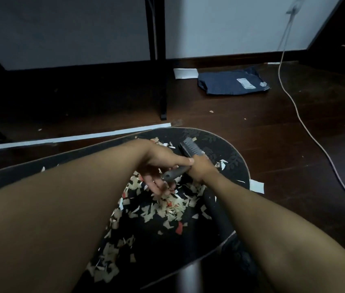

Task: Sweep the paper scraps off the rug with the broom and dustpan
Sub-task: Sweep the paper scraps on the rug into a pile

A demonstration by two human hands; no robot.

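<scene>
- Fingers of right hand (199, 168) wrapped round broom (185, 160) handle; bristles far side, over rug (234, 157).
- Left hand (159, 166) fingers loose, spread; I see thumb touching the handle.
- Paper scraps (163, 205) piled mid-rug, near side of hands.
- Dark dustpan (216, 210) handle right, under right forearm, I think.
- Cord (307, 130) on floor, far right.

Two bare forearms (51, 208), sleeveless, no rings or watch

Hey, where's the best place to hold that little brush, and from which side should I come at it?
Grip the brush by its grey handle, near the end with the hole, coming from the near side. The bristles point away toward the rug's far edge. The right hand already wraps the handle there.
</scene>
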